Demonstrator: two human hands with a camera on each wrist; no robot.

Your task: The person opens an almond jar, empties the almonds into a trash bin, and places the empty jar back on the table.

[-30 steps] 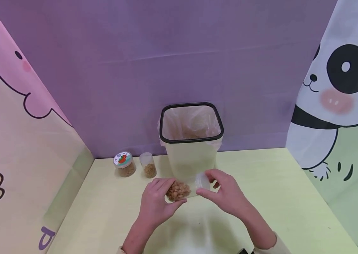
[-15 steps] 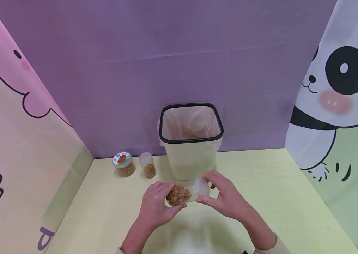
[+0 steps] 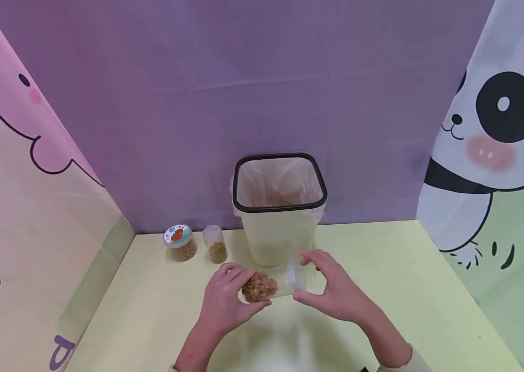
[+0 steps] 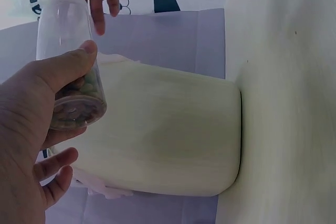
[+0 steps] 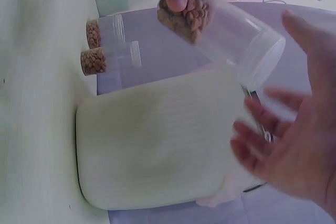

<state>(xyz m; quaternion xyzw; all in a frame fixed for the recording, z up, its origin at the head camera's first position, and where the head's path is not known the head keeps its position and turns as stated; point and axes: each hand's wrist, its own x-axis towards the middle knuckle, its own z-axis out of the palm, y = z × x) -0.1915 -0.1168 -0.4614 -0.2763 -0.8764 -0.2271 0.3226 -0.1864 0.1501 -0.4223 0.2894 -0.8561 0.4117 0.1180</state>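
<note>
Two closed containers stand upright at the left, on the pale surface: a labelled jar and, just beside it, a plain jar, each partly filled with brown bits.

Next comes the left hand, its fingers pinching the base end of a larger jar between thumb and fingertips. That jar is held up off the surface, lying almost level, with its brown pieces gathered at the gripped end. Behind it stands the bin, black-rimmed and lined with a thin bag.

At the jar's right end sits the clear lid. Half a second ago the right hand had hold of this lid; now its fingers are spread around it, and the right wrist view shows a gap, with some blur on the fingers.

The lid looks to be on yet, so the pieces remain enclosed. This seems a pause between turns of the lid, perhaps a change of grip, though whether the lid has loosened cannot be told.
</note>
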